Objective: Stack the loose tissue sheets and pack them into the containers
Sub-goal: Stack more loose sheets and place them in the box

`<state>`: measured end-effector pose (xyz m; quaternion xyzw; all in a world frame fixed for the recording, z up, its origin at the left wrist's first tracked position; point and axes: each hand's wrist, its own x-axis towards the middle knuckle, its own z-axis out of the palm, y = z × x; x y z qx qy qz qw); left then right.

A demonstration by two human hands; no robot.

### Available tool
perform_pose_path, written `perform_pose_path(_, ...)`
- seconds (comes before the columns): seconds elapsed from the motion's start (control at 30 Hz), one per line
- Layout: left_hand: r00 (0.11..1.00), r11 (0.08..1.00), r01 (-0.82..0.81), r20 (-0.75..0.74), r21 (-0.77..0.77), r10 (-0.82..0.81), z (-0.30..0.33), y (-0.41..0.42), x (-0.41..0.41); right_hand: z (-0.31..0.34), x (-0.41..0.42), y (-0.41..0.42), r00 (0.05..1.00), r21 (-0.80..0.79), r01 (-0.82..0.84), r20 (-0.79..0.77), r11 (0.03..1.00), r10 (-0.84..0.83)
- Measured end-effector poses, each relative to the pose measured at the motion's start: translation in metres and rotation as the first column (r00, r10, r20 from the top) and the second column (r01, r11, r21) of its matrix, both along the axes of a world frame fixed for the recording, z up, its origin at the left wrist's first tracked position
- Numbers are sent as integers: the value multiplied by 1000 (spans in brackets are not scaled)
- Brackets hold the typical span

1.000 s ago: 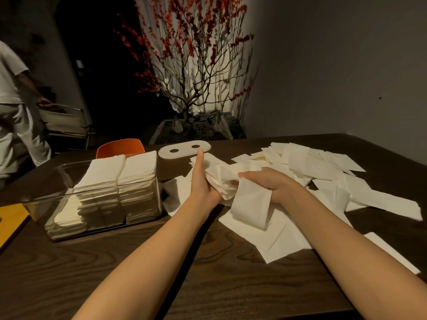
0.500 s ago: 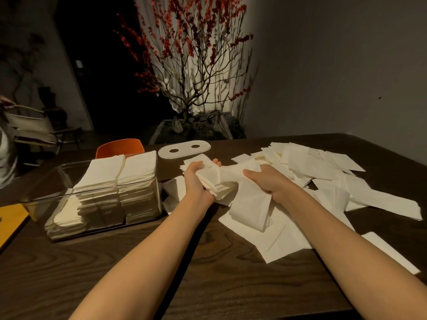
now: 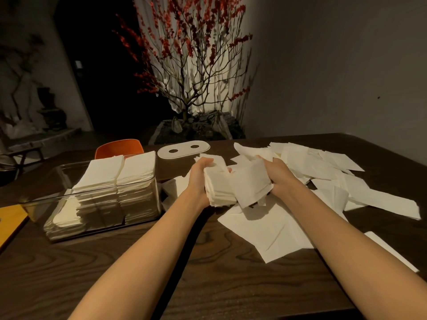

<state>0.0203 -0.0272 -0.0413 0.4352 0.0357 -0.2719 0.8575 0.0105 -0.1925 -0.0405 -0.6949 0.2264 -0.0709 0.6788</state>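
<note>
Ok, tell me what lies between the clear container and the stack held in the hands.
In the head view, a few loose tissue sheets on dark table lie between the clear container and the held stack.

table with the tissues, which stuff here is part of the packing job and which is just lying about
Part of the job:
- bundle of tissue sheets, held by the left hand and right hand
- loose tissue sheets spread on the table
- clear container, partly filled with stacks
- white lid with two holes, probably the container's

Just lying about:
- orange chair
- red-blossom tree
- yellow board

Left grip [image 3: 200, 175], right grip [image 3: 278, 174] seemingly curled.
</note>
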Motion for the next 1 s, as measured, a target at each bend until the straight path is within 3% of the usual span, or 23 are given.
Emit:
perform_pose_path(0.1, 988, 977, 106, 89, 185, -124, 4, -4, -3, 2, 2, 0, 999, 14, -39, 18, 999, 39)
perform_pose_path(0.23, 954, 905, 270, 34, 330, -297, 3, -12, -2, 2, 4, 9, 998, -152, 0, 61, 988, 9)
perform_pose_path(0.43, 948, 921, 278, 76, 273, -309, -4, -18, -3, -3, 10, 17, 984, -348, 110, 170, 931, -52)
perform_pose_path(0.6, 929, 910, 308, 119, 276, -351, 1, -19, -9, -4, 12, 19, 975, -414, 171, 199, 894, -94)
perform_pose_path(0.73, 885, 837, 378, 112, 397, -452, -1, -16, -8, -5, 13, 18, 969, -425, 194, 222, 884, -106)
perform_pose_path(1.0, 908, 897, 379, 96, 228, -408, -5, -13, 0, -4, 14, 7, 988, -259, 123, 119, 958, -95)
